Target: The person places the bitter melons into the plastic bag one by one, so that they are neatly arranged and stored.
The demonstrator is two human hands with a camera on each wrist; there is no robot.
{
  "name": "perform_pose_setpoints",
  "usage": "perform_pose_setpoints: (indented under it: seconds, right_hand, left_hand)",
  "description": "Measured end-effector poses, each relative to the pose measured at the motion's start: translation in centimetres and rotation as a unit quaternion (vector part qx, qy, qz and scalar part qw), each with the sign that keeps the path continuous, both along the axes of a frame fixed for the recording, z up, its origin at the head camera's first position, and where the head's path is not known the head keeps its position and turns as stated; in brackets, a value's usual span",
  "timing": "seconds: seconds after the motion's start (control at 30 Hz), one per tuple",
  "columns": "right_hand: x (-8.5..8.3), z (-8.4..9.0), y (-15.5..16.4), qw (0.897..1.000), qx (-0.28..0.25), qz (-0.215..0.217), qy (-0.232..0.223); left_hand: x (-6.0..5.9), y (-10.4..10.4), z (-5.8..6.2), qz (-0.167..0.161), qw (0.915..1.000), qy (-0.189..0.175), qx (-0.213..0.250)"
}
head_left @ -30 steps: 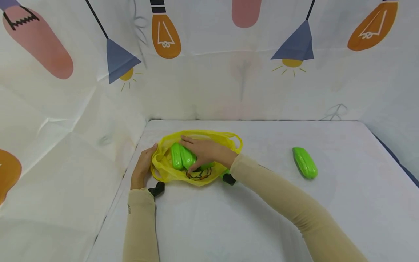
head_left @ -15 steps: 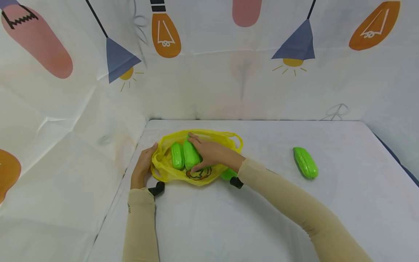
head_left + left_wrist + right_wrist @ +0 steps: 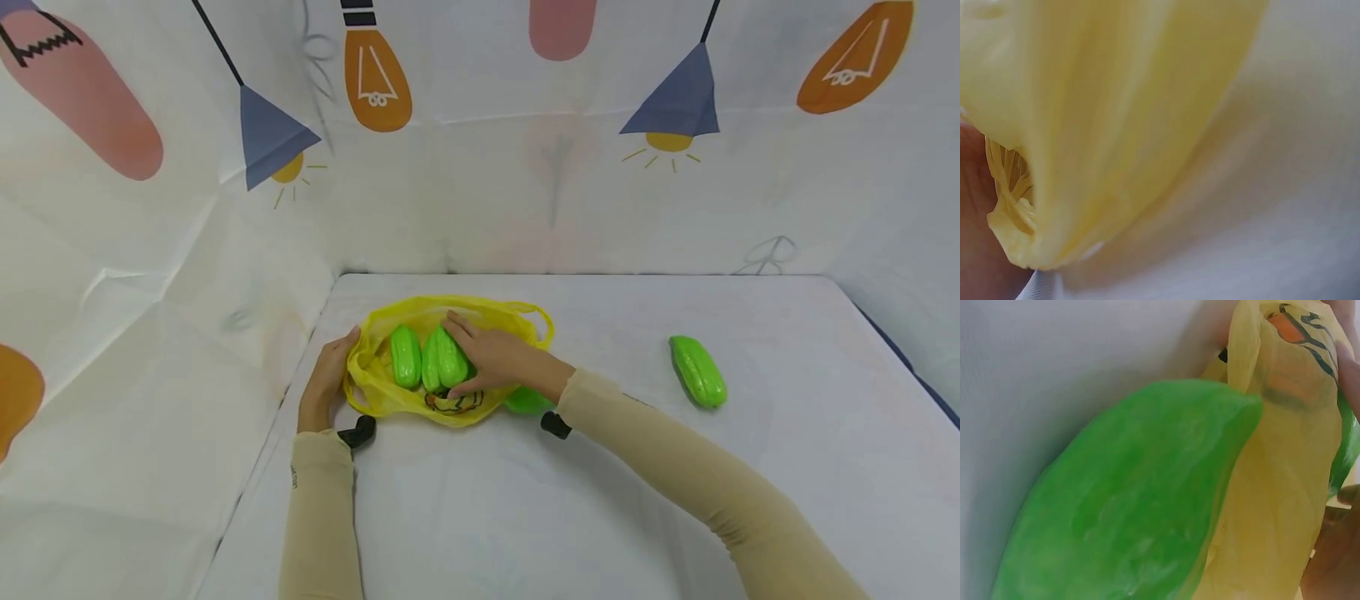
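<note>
A yellow plastic bag (image 3: 390,398) lies with its mouth facing up in the head view. My left hand (image 3: 324,379) grips its left rim; in the left wrist view the bag hides most of that hand. Inside the bag is a shiny green ridged toy vegetable (image 3: 406,357). Beside it, another green ridged toy vegetable (image 3: 452,357) is held between the thumb and fingers of my right hand (image 3: 498,360). Outside the bag, below my right wrist, lies a partly covered green toy vegetable (image 3: 528,402), large in the right wrist view.
One more green toy vegetable (image 3: 698,372) lies apart on the right of the white table (image 3: 600,517). A patterned white cloth (image 3: 480,192) hangs behind the table and along its left side. The bag's handle loop (image 3: 540,321) sticks out at the right.
My right hand has shifted to the right inside the bag, and the green toy vegetable under it has moved right and turned, away from the other one. My left hand stays put.
</note>
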State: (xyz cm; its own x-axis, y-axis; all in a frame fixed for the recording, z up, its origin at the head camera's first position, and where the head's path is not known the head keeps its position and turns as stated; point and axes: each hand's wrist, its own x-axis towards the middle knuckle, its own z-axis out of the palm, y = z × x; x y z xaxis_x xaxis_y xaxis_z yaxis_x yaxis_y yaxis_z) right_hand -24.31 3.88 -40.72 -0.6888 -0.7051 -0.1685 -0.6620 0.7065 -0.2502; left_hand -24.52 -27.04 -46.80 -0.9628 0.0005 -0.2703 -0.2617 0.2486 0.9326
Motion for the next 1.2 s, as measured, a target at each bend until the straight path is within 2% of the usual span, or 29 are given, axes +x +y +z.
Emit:
perform_pose_setpoints:
  seconds: [0.27,0.57,0.67,0.93,1.2]
  right_hand:
    - [0.1,-0.6,0.1,1.000,0.007,0.012,0.016]
    - [0.2,-0.4,0.2,1.000,0.002,0.016,0.011]
    - [0.2,-0.3,0.1,1.000,0.003,0.017,0.011]
    - [0.1,-0.6,0.0,1.000,-0.007,0.013,0.004]
    - [0.2,-0.6,-0.2,1.000,-0.010,0.020,-0.002]
  left_hand:
    - [-0.1,-0.2,-0.6,-0.003,0.9994,0.019,-0.029]
    - [-0.1,-0.3,-0.6,-0.001,0.9999,0.011,-0.010]
    - [0.0,-0.1,-0.1,-0.001,1.0000,0.005,-0.006]
    - [1.3,0.9,2.6,-0.015,0.9996,0.005,-0.025]
    - [1.6,1.2,3.1,-0.017,0.9995,0.000,-0.027]
